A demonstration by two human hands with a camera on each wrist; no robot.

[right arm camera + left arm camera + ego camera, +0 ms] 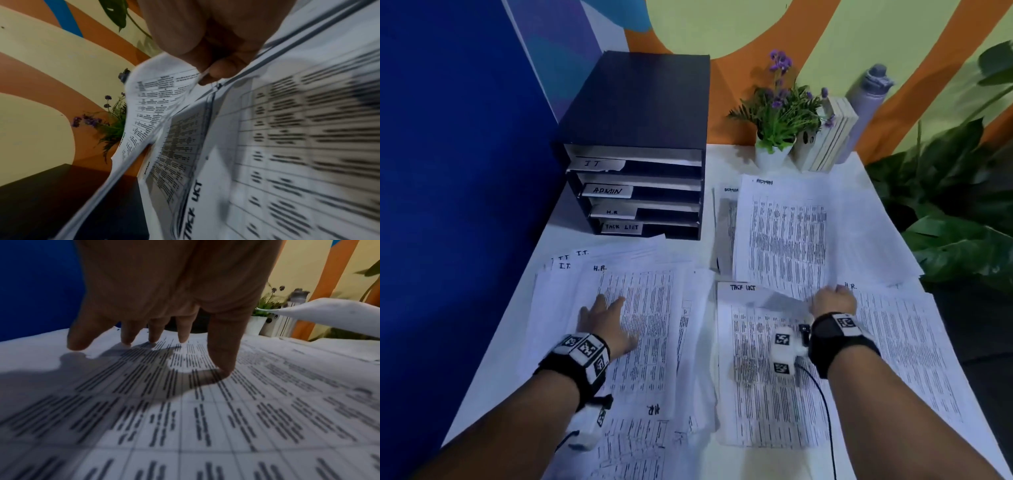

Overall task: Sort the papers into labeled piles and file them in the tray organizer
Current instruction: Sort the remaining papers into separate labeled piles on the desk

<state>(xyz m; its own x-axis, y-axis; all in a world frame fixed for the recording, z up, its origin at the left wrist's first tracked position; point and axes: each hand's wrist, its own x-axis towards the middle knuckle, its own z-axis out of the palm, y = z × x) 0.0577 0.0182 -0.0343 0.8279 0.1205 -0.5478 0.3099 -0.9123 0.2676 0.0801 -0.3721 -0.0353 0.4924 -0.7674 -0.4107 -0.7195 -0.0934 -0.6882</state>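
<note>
Printed sheets cover the white table. My left hand [609,322] lies flat with spread fingers [221,353] on a sheet marked H.R. [647,329] atop the left stack. My right hand [832,301] pinches the near edge of a sheet marked ADMIN [791,233], lifted off the table; the right wrist view shows thumb and finger [222,71] gripping that ADMIN sheet [156,104]. Below it lies a TASK LIST sheet [767,370], and another H.R. pile [900,342] sits at right. The black tray organizer [637,144] stands at back left, shelves labeled IT, ADMIN, H.R., TASK LIST.
A potted plant with purple flowers [777,116], a stack of books [828,133] and a grey bottle [866,99] stand at the table's back. Big green leaves [955,205] hang past the right edge. A blue wall [448,171] bounds the left side.
</note>
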